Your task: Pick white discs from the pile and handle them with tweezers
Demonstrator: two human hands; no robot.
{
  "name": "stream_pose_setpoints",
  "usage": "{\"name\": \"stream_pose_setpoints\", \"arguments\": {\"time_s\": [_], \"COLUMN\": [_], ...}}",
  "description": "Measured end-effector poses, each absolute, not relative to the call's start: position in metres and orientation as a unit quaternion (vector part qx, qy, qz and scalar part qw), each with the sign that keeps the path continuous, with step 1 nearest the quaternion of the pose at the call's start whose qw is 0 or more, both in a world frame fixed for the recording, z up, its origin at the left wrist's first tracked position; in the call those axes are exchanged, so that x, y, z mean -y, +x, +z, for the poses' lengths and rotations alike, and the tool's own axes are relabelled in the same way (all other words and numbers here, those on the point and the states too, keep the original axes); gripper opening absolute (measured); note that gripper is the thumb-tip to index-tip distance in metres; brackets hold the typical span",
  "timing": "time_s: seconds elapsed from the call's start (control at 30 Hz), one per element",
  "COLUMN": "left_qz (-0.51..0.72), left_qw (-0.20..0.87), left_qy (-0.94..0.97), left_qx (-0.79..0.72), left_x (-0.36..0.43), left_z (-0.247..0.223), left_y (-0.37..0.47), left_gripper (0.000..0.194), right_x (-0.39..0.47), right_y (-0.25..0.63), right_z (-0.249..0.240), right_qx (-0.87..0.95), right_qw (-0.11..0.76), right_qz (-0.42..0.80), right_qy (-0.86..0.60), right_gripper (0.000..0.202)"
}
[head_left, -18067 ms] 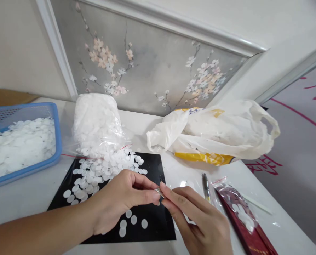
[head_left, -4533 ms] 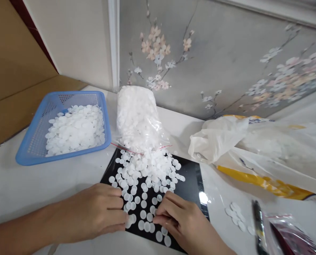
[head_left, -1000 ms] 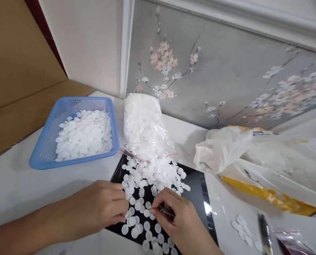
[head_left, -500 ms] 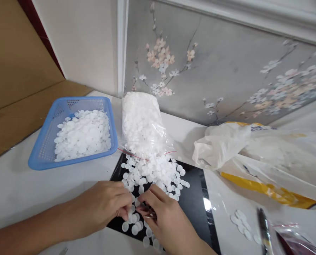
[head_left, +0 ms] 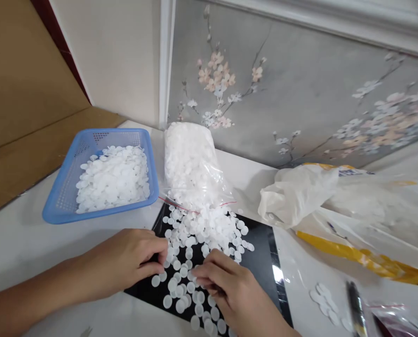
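Small white plastic discs (head_left: 179, 291) lie scattered over a black board (head_left: 254, 269). More of them spill in a heap (head_left: 216, 229) from the mouth of a clear zip bag (head_left: 191, 161) full of discs. At the board's left edge, my left hand (head_left: 135, 262) has its fingers curled and thumb drawn in close to them, near some discs; anything between the tips is too small to make out. My right hand (head_left: 235, 288) is over the board's middle, fingers bunched together above the discs. Its palm side is hidden, so what it holds cannot be made out.
A blue plastic basket (head_left: 50, 206) with many white discs stands at the left. A white and yellow plastic bag (head_left: 335, 206) lies at the right. Nearer are a few loose discs (head_left: 324, 302), a dark pen (head_left: 356, 306) and a small bag (head_left: 398, 318). A flowered panel (head_left: 300, 93) rises behind.
My hands have drawn apart, the left one going left and the right one slightly right. Discs between them now show. A thin shiny edge at my right fingers is no longer visible.
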State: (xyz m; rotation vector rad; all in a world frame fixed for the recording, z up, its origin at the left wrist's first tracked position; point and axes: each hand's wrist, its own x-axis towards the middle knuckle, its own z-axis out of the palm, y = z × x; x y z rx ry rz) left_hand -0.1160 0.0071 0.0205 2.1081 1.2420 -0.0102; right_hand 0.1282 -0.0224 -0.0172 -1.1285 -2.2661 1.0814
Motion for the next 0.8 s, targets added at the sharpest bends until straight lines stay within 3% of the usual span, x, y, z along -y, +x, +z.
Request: {"name": "stream_pose_setpoints", "arguments": {"time_s": [0.1,0.23,0.4,0.5,0.67,0.8], "left_qz": [0.043,0.096,0.121,0.123,0.109,0.081], "left_qw": [0.297,0.240,0.225,0.235,0.270,0.330], "left_qy": [0.822,0.854,0.890,0.894,0.896,0.886], "left_qx": [-0.483,-0.451,-0.377,-0.361,-0.336,-0.314], "left_x": [-0.006,-0.008,-0.011,-0.012,-0.012,-0.012], "left_z": [0.014,0.003,0.000,0.001,0.004,0.013], "left_y": [-0.117,-0.123,-0.126,-0.125,-0.125,-0.124], "left_gripper": [0.017,0.033,0.021,0.019,0.019,0.015], "right_x": [0.021,0.023,0.023,0.016,0.008,0.013], "right_y": [0.122,0.113,0.121,0.126,0.122,0.118], "right_z": [-0.020,-0.023,-0.019,-0.016,-0.016,-0.021], "right_qx": [0.826,0.877,0.860,0.821,0.833,0.857], "right_qw": [0.163,0.096,0.154,0.186,0.136,0.130], "right_qz": [0.337,0.278,0.276,0.296,0.273,0.246], "right_qy": [-0.422,-0.380,-0.400,-0.451,-0.462,-0.433], "right_gripper": [0.057,0.056,0.046,0.052,0.064,0.049]}}
